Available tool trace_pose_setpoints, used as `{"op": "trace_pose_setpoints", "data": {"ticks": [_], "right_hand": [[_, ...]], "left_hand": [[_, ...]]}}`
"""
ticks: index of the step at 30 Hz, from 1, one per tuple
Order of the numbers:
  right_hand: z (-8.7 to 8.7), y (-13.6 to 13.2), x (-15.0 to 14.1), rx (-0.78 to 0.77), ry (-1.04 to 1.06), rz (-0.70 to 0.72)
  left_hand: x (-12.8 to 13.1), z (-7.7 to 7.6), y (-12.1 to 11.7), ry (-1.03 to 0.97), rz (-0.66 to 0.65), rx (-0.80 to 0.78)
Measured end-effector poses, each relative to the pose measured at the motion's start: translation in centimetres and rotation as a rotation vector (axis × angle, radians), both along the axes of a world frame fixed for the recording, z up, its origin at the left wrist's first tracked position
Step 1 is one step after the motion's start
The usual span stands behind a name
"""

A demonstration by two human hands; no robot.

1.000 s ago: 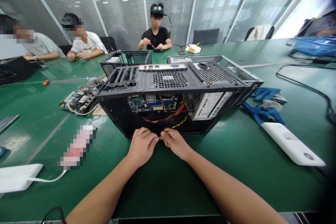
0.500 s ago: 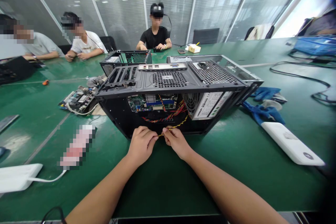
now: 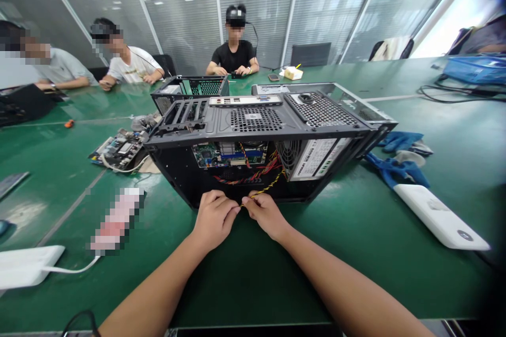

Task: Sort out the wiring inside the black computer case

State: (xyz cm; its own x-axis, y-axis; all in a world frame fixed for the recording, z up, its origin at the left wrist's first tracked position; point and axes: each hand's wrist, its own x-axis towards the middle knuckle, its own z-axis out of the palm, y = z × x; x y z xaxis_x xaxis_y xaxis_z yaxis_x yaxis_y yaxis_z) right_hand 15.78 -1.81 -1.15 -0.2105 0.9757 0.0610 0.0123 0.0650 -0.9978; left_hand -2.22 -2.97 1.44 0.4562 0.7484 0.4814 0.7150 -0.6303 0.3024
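A black computer case (image 3: 253,134) lies on the green table with its open side facing me. Inside it show a motherboard (image 3: 233,155), a bundle of red, orange and black wires (image 3: 253,175) and a power supply (image 3: 318,159) with a fan grille. A twisted yellow and black cable (image 3: 272,184) runs from beside the power supply to my hands at the case's lower edge. My left hand (image 3: 215,216) pinches the cable, and my right hand (image 3: 264,214) pinches it close alongside. The cable's end is hidden by my fingers.
Behind stands another open case (image 3: 193,87). To the left lie a loose circuit board (image 3: 120,147) and a white power bank (image 3: 29,267); to the right, blue gloves (image 3: 403,166) and another white power bank (image 3: 440,216). Several people sit around the table, one opposite (image 3: 234,55).
My fingertips have drawn slightly closer together on the cable, so less of it shows between them. At the far left, a person's hand has shifted right. The case stays put.
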Motion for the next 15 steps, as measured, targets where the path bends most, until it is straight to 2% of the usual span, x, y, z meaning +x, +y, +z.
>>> {"op": "trace_pose_setpoints", "data": {"ticks": [4,9,11,15], "right_hand": [[0.24,0.03,0.0,-0.029,0.07,0.06],[0.44,-0.01,-0.02,-0.059,0.129,0.096],[0.29,-0.05,-0.08,-0.083,0.148,0.08],[-0.21,0.0,-0.25,-0.146,0.191,-0.037]], "left_hand": [[0.18,0.2,0.11,-0.089,0.006,-0.175],[0.32,0.48,0.27,-0.229,-0.046,-0.363],[0.34,0.56,0.24,-0.232,-0.043,-0.354],[0.29,0.49,0.07,-0.112,-0.004,-0.172]]}}
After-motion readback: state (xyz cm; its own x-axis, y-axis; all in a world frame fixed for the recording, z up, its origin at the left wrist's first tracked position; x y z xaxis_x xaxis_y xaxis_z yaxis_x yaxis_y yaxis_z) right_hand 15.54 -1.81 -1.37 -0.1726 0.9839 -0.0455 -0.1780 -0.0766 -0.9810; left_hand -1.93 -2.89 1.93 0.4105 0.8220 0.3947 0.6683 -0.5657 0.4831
